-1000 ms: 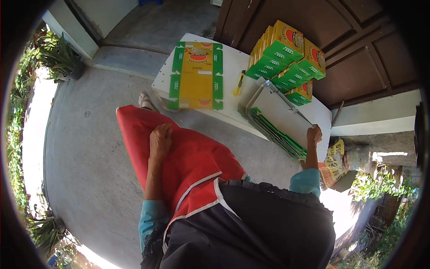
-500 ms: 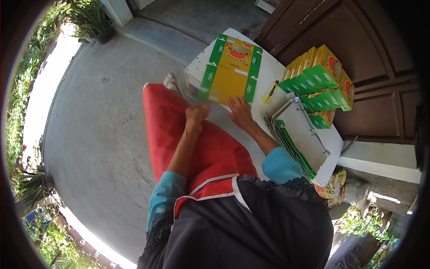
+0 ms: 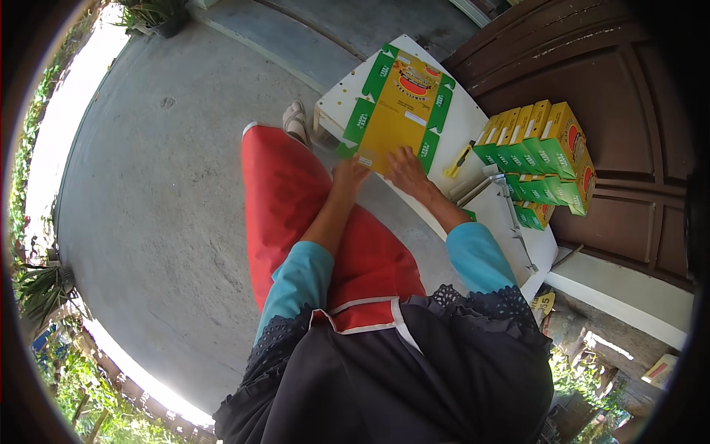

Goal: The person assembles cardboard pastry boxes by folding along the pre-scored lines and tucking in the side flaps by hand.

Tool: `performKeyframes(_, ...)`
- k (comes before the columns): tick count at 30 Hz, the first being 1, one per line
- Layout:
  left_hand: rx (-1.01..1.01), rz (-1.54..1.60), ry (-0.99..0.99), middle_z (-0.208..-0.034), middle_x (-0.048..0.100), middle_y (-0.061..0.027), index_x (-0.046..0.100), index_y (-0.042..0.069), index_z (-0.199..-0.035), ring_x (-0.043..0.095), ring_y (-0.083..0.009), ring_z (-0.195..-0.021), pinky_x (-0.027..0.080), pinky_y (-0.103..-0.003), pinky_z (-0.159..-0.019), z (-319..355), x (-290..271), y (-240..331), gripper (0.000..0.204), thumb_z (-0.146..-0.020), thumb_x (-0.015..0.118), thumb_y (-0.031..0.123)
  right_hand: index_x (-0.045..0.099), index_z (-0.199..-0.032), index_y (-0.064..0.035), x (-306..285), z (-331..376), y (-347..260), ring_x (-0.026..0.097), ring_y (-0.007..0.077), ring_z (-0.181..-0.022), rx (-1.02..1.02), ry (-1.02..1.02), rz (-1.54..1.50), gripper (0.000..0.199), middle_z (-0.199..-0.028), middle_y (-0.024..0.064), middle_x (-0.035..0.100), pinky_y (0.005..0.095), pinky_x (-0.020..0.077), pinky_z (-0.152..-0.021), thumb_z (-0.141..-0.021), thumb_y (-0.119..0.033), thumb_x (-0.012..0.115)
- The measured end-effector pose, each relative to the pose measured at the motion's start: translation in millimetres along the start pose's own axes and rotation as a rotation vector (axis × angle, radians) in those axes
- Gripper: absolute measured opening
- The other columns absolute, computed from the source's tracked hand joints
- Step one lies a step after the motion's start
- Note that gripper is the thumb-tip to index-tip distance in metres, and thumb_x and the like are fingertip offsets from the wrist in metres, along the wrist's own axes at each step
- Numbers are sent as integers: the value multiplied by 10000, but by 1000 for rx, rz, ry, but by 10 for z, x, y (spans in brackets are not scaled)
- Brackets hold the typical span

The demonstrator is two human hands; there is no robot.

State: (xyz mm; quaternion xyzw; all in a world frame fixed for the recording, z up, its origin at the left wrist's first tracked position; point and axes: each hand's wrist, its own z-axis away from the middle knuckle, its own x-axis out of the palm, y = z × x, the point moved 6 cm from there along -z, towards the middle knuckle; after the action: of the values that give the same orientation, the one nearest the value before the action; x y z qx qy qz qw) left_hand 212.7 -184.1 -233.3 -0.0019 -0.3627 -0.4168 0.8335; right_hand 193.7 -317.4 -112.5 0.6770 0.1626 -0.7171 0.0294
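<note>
A flat, unfolded yellow-and-green carton (image 3: 403, 111) lies on the white table, its near edge toward me. My left hand (image 3: 349, 175) is closed at the near left corner, with fingers pinching the edge. On the same edge, a little to the right, my right hand (image 3: 409, 170) has its bent fingers over the cardboard; the thumb side is partly hidden. A yellow box cutter (image 3: 458, 160) lies on the table to the right of the carton, touched by neither hand.
Folded yellow-and-green boxes (image 3: 551, 152) stand stacked on the right side of the white table (image 3: 344, 95), by a brown door (image 3: 629, 96). A holder with thin metal edges (image 3: 510, 211) sits near my right forearm. Potted plants (image 3: 157, 16) stand on the concrete floor's left side.
My left hand has moved up and right from in front of my apron to the carton's near corner. My right hand stays at the carton's near edge. The whole view has shifted slightly.
</note>
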Motion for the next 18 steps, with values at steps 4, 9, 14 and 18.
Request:
performKeyframes(4,206,-134,48,-1034,650,-182,580,-44,-1119,688,-310,-850,597,-407,-742,136,186,217,241,-914,582,83,614,-1124,60,-134,46,-81,533,375,-1024,3,163,-18,552,-1037,219,563,421,497,-837,-678,-196,816)
performKeyframes(9,292,-184,10,-1055,649,-167,566,-50,-1144,688,-286,-864,599,-380,-743,175,235,426,248,-937,548,85,628,-1042,15,-118,63,-144,521,370,-993,27,252,-111,367,-980,208,559,416,472,-826,-732,-134,753)
performKeyframes(14,169,-92,-173,-1199,588,-197,471,-23,-1262,636,-337,-1022,550,-458,-829,151,235,342,410,-950,534,234,628,-920,10,0,-57,-50,539,362,-950,-75,186,-33,244,-929,194,567,412,473,-803,-747,-132,727)
performKeyframes(18,52,-26,-185,-1257,540,-250,395,3,-1330,606,-411,-1047,514,-502,-860,60,168,293,534,-939,533,339,637,-887,-2,-25,-189,-31,558,366,-915,-153,123,21,214,-921,188,570,424,481,-777,-742,-135,719)
